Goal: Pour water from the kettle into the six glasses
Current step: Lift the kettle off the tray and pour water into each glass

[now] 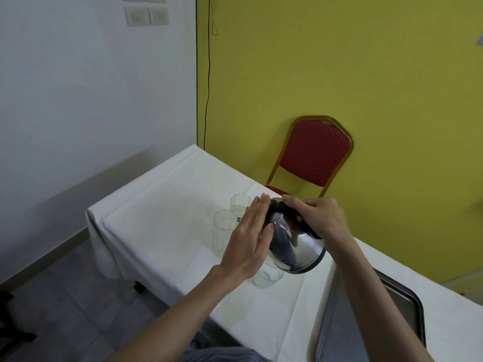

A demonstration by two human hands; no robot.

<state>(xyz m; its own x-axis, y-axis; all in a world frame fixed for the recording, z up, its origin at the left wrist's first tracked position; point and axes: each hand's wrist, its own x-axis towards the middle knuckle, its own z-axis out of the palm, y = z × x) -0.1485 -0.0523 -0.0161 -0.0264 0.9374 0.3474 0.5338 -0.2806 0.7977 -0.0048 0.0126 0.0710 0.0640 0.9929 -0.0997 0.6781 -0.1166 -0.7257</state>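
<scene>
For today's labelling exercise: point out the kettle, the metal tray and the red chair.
kettle (292,246): head view, on its shiny steel side.
metal tray (407,301): head view, on its far rim.
red chair (315,150): head view, on the padded backrest.

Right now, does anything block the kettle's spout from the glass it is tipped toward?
Nothing visible does. The kettle, held by the right hand and steadied by the left hand, has its spout at the rim of the near-left glass.
</scene>
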